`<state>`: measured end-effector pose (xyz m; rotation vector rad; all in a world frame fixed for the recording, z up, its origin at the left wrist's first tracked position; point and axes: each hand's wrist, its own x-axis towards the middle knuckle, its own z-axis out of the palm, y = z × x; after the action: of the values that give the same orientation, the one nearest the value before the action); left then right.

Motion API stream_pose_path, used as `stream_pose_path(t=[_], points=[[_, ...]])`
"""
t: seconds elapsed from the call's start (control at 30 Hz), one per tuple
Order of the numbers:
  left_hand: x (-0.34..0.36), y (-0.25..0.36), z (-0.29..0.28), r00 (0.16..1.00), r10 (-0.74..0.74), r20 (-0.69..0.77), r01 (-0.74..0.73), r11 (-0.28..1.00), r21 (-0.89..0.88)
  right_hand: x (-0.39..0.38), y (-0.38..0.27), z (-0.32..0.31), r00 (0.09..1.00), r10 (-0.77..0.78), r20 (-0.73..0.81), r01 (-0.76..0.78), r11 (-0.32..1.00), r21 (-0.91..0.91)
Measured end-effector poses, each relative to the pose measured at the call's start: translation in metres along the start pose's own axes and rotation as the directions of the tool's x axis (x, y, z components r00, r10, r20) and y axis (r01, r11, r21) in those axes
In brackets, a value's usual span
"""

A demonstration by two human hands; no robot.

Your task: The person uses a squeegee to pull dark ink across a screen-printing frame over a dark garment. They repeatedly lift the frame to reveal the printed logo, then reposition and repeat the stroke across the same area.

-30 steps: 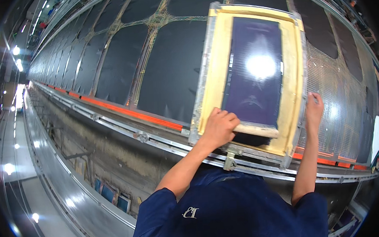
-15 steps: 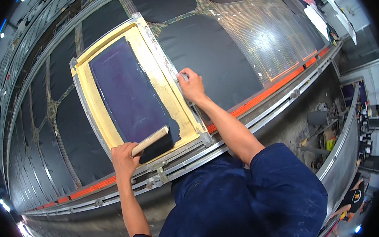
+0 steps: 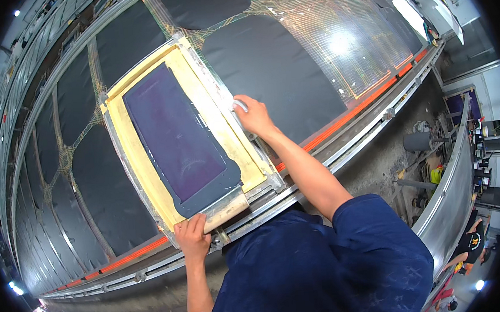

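A printing screen (image 3: 253, 173) with a yellow border and a metal-edged frame lies on the long table. Its middle is a dark purple mesh window (image 3: 177, 132). Along the window's near end runs a band of dark ink (image 3: 212, 191). My left hand (image 3: 192, 235) is closed around one end of a squeegee (image 3: 228, 213), a pale wooden bar lying across the near end of the screen. At the screen's right rail, my right hand (image 3: 252, 116) grips the frame by what looks like a small metal handle, mostly hidden by the fingers.
Black fabric pieces (image 3: 273, 69) lie flat around the screen. A gridded, glossy stretch of table (image 3: 340, 47) is at the upper right. Metal rails and an orange strip (image 3: 339, 123) edge the near side. Another person (image 3: 472, 245) is at far lower right.
The squeegee has gone from tilted up over the mesh to lying lower across the screen's near end, my left hand moving nearer and rightward. My right hand stays on the rail.
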<state>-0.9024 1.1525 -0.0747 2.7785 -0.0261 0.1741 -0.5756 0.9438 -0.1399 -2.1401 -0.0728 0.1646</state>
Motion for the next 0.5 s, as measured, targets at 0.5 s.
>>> stream_pose_path(t=[0.5], points=[[0.148, -0.1, 0.004, 0.978, 0.168, -0.127, -0.161, 0.985, 0.06, -0.169, 0.132, -0.197, 0.869, -0.002, -0.496, -0.222, 0.893, -0.393]])
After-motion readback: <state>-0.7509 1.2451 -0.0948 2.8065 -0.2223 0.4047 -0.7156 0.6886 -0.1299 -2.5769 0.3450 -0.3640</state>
